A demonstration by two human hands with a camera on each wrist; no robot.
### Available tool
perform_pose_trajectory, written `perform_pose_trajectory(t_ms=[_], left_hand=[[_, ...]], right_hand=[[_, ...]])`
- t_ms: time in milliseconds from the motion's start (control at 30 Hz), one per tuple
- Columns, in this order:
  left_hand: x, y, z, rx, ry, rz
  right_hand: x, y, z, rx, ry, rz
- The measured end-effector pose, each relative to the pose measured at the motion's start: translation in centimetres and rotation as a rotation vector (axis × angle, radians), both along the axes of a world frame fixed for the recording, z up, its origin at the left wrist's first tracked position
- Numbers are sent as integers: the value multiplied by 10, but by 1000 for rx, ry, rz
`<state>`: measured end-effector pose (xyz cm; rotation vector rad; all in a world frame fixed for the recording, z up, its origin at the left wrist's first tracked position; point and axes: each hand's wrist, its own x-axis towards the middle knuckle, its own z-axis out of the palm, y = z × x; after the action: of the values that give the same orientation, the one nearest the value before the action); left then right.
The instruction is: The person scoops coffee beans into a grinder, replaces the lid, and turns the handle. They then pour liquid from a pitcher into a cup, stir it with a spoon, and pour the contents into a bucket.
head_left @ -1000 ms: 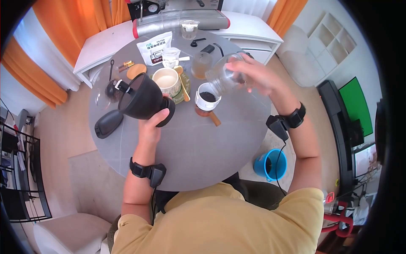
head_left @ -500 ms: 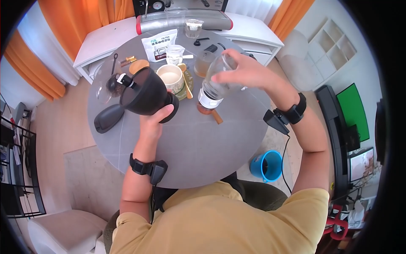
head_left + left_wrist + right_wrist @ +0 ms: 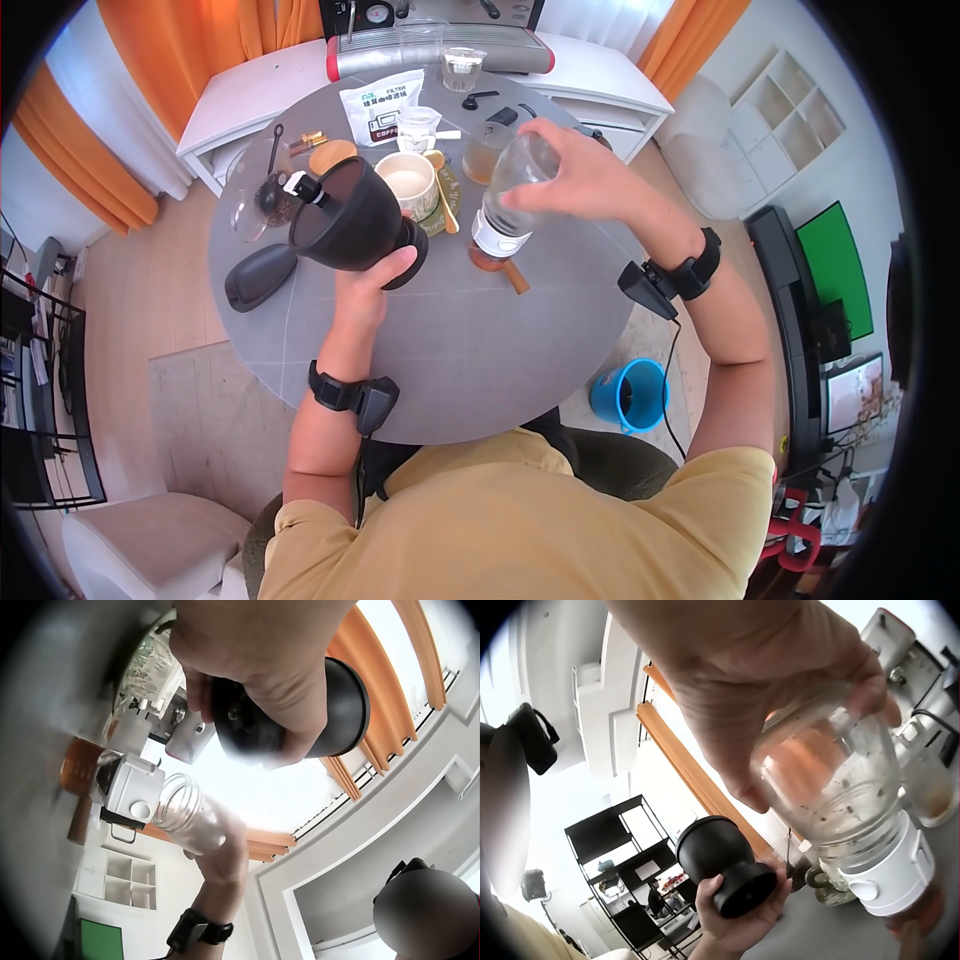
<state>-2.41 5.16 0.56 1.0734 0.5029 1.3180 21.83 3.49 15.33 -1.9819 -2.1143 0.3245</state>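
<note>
My left hand grips the narrow foot of a black grinder body, tilted above the table. My right hand holds a clear glass jar tipped mouth-down over a white dripper. In the right wrist view the jar shows a few dark specks on its inner wall, and its mouth meets the rim of the white dripper. Beneath the dripper is an amber vessel with a wooden handle. What lies inside the dripper is hidden by the jar.
On the round grey table stand a cream cup with a wooden spoon beside it, a cloudy glass, a white filter bag and a black oval object. A blue bucket is on the floor.
My right hand has lowered the jar and turned it more upright, mouth-down onto the dripper, covering the dark grounds seen in it earlier. My left hand still holds the grinder body, slightly shifted.
</note>
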Motion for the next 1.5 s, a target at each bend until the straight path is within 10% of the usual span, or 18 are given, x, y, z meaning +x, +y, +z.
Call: perform_pose_trajectory(t_ms=[200,367,533,933,1233,1333,1400,1500], left_hand=[[1,1,-2,15,-7,1],[2,1,-2,1,13,14],[4,-2,2,-32,7,1],[8,-22,36,-114,-119,7],[18,-43,50,-178,-252,1],[16,-44,54,-95,-144,4],[7,-37,57,116,20,-164],[0,-23,55,286,103,-313]], right_hand=[[29,-4,-14,-27,375,-69],[71,-23,-41,-252,1352,-308],[29,-61,-76,-510,2171,-34],[-89,-75,-149,-479,2225,145],[-103,-77,-148,652,1228,269],[-95,-73,-140,303,1689,186],[-77,-68,-126,-845,2243,327],[-88,-72,-126,-1194,2394,177]])
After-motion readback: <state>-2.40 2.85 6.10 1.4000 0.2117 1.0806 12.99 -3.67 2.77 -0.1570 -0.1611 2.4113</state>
